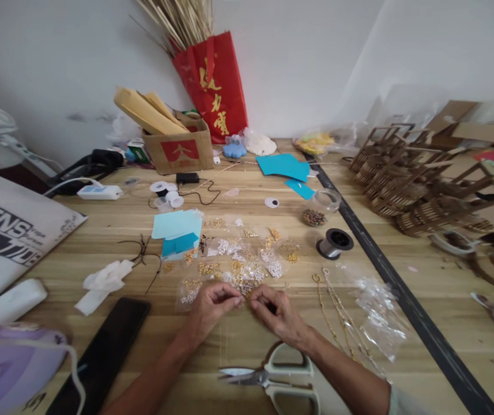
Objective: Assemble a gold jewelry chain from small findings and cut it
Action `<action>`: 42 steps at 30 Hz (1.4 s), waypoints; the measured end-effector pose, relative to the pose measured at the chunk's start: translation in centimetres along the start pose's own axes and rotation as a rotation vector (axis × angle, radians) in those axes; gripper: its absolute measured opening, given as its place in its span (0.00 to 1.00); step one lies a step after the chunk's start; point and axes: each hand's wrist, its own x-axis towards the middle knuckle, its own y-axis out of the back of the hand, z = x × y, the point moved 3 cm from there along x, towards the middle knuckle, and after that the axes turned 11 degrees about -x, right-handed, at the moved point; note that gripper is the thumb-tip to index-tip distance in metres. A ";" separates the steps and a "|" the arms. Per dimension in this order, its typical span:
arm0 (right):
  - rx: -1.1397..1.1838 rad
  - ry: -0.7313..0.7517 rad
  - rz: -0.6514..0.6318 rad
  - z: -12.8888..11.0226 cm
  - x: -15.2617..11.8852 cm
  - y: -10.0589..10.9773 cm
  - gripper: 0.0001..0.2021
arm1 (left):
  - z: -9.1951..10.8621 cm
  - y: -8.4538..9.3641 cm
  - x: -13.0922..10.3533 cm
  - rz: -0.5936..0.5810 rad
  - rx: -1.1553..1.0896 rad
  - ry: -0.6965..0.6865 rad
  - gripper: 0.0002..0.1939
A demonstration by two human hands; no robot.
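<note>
My left hand [212, 308] and my right hand [279, 314] are close together over the table, each closed in a pinch with the fingertips nearly meeting. Whatever they hold is too small to make out. Just beyond the fingertips lie silver and gold jewelry findings [247, 275], some loose and some in small clear bags. Below my hands rests a pair of scissors [268, 377] with pale handles, blades pointing left. To the right of my right hand lie gold and silver chains [337, 308] and crumpled clear plastic bags [380, 311].
A spool of wire [334, 244] and a glass jar [322, 207] of beads stand right of the findings. Blue cards [180, 230] lie behind my left hand. A black phone-like slab [100, 357] and a purple iron [13, 366] occupy the left. Wooden baskets [419, 178] crowd the right.
</note>
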 end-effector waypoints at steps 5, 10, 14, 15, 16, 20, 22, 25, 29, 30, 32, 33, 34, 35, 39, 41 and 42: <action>-0.007 0.001 -0.003 0.0 0.0 0.0 0.10 | 0.4 -0.1 0.0 0.027 0.008 0.031 0.06; -0.025 0.011 0.005 -0.3 0.0 0.2 0.09 | 0.5 -0.2 -0.1 0.024 0.003 0.017 0.07; -0.016 0.003 -0.002 -0.5 0.1 0.2 0.10 | 0.1 -0.1 0.0 0.004 -0.003 -0.001 0.07; -0.015 0.003 -0.005 -0.5 0.1 0.2 0.11 | 0.0 -0.1 0.0 -0.002 -0.006 -0.007 0.07; -0.015 0.002 -0.007 -0.5 0.1 0.2 0.11 | -0.1 -0.1 0.0 -0.007 -0.009 -0.013 0.07; -0.025 0.003 -0.009 -0.4 0.1 0.2 0.11 | -0.3 -0.1 0.1 -0.026 -0.016 -0.035 0.07; -0.028 0.006 -0.005 -0.3 0.1 0.2 0.11 | -0.3 -0.1 0.1 -0.023 -0.017 -0.049 0.07; -0.027 0.011 0.000 -0.2 0.1 0.1 0.11 | -0.3 -0.1 0.1 -0.011 -0.014 -0.055 0.07; -0.025 0.009 -0.001 -0.2 0.1 0.1 0.11 | -0.3 -0.2 0.0 -0.031 -0.031 -0.051 0.09; -0.025 0.007 -0.004 -0.2 0.0 0.1 0.11 | -0.4 -0.3 0.0 -0.038 -0.037 -0.050 0.09; -0.024 0.003 -0.008 -0.2 0.0 0.1 0.11 | -0.4 -0.3 -0.1 -0.052 -0.041 -0.043 0.09; -0.024 0.002 -0.008 -0.2 0.0 0.1 0.10 | -0.5 -0.4 -0.2 -0.058 -0.040 -0.038 0.09; -0.025 0.000 -0.006 -0.1 0.0 0.1 0.10 | -0.6 -0.4 -0.3 -0.065 -0.037 -0.033 0.09; -0.027 -0.001 -0.005 -0.1 0.0 0.1 0.10 | -0.6 -0.4 -0.4 -0.069 -0.030 -0.029 0.09; -0.032 0.007 0.003 -0.1 0.0 0.1 0.11 | -0.8 -0.2 -0.6 -0.073 0.010 -0.023 0.08; -0.039 0.013 0.010 -0.2 0.1 0.2 0.11 | -0.9 -0.2 -0.6 -0.082 0.020 -0.001 0.08; -0.043 0.015 0.014 -0.2 0.1 0.2 0.11 | -0.9 -0.2 -0.7 -0.086 0.020 0.014 0.08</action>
